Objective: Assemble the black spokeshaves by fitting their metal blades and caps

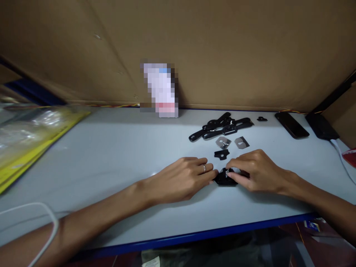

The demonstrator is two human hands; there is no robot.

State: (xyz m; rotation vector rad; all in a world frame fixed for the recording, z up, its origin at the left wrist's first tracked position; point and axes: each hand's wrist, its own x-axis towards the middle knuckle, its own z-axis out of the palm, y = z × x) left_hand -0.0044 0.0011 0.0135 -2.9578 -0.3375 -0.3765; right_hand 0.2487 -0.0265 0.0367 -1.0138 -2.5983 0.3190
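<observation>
In front of me on the light table lies a black spokeshave body (226, 180), partly covered by my fingers. My left hand (191, 176), with a ring on one finger, holds its left end. The thumb and fingertips of my right hand (250, 172) pinch a small silver piece (227, 173), which looks like a screw, at the middle of the body. A black cap plate (221, 154) lies just beyond. Behind it are two steel blades, one with reflections (223, 142) and one with a keyhole slot (241, 142).
Several black spokeshaves (219, 128) lie in a pile farther back, near another small black plate (261, 118). A phone (292, 125) and a black box with a white cable (322, 126) are at right. Clear plastic over yellow (41, 144) lies left. A pixelated object (162, 89) leans on the cardboard wall.
</observation>
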